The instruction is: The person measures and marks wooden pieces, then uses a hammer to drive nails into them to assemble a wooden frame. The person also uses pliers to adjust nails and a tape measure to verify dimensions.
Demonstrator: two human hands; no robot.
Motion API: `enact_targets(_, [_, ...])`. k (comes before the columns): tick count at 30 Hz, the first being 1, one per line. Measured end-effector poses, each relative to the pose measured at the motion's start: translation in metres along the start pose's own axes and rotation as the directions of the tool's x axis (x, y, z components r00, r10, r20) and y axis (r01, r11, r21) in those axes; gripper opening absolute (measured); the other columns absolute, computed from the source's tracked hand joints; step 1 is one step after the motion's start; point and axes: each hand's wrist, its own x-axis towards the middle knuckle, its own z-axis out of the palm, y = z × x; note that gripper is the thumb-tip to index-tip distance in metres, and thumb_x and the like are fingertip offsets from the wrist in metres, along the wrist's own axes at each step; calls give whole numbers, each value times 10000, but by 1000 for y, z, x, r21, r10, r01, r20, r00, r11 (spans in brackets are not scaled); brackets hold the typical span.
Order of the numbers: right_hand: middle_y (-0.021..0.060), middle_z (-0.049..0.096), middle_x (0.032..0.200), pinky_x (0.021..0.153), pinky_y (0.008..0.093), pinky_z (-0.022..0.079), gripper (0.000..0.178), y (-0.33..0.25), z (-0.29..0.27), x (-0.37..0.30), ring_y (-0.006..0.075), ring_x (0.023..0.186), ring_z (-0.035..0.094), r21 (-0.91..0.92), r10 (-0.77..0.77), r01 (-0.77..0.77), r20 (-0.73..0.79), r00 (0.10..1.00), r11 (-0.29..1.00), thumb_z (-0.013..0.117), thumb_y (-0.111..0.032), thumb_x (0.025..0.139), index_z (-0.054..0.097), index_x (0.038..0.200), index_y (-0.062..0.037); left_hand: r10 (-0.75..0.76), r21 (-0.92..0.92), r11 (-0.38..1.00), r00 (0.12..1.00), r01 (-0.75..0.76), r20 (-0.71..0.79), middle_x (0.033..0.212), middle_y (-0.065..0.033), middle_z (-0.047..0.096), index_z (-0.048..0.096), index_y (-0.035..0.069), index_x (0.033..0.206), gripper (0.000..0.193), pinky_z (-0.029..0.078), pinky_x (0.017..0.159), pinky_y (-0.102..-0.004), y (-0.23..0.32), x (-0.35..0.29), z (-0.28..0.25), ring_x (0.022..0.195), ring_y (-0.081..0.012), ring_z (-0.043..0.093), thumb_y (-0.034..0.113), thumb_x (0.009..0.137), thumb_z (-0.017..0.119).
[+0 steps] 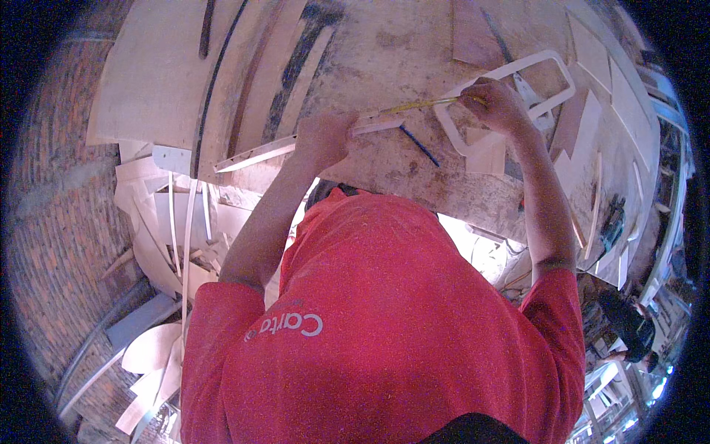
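My left hand [324, 139] is closed around a narrow wooden strip [259, 156], which sticks out on both sides of the fist above the worktable [370, 70]. A yellow tape measure [421, 105] stretches between my two hands, its blade lying close along the right end of the strip. At its other end my right hand [494, 106] is closed on the tape; the fingers cover most of what they grip. Just below the strip's right end lies a thin blue stick [419, 146], perhaps a pencil. A pale rounded frame [563, 70] lies beside and partly behind my right hand.
Flat wooden offcuts [579, 126] lie along the table's right side. Long dark strips [216, 81] run across its left part. Below the left edge, loose boards and scraps [151, 355] pile up near a brick wall [55, 200]. Another person [627, 322] is at the far right.
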Motion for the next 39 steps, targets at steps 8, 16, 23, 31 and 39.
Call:
enact_targets(8, [136, 717, 954, 787, 438, 548, 229, -2, -1, -2, 332, 894, 695, 69, 16, -17, 5, 1000, 997, 669, -279, 917, 769, 999, -90, 35, -11, 999, 999, -35, -2, 1011, -164, 711, 633, 142, 1250, 422, 567, 787, -505, -3, -1, 0, 953, -368, 702, 124, 829, 660])
enact_targets(16, [139, 717, 939, 769, 433, 546, 228, -2, 3, -1, 336, 862, 696, 47, 137, -139, 44, 990, 989, 679, -277, 914, 772, 1010, -91, 21, -21, 1000, 1000, -21, -4, 1019, -173, 707, 641, 130, 1237, 399, 561, 805, -505, 1, -1, -6, 963, -372, 697, 129, 838, 657])
enact_targets(23, [153, 709, 917, 752, 423, 542, 218, 9, 15, -2, 334, 843, 693, 183, 84, -82, -5, 996, 980, 708, -255, 897, 769, 997, -71, 26, -53, 998, 999, -27, -21, 1009, -174, 703, 651, 123, 1212, 360, 559, 803, -505, 0, -2, -7, 962, -366, 695, 162, 855, 669])
enact_targets(31, [159, 703, 917, 752, 428, 543, 203, 10, 16, -2, 348, 848, 689, 62, -45, 45, -10, 999, 997, 695, -226, 898, 759, 987, -55, 23, -42, 999, 1000, -24, -5, 1007, -170, 702, 649, 132, 1231, 371, 561, 794, -501, -1, -1, -6, 956, -365, 694, 159, 861, 662])
enact_targets(39, [161, 705, 938, 763, 446, 544, 200, 12, 24, -5, 363, 864, 692, 123, 19, -10, -71, 997, 992, 684, -231, 905, 754, 987, -63, 22, -5, 1000, 1000, -22, -1, 957, -191, 706, 642, 145, 1266, 401, 563, 785, -512, -2, 0, -3, 928, -372, 701, 157, 865, 638])
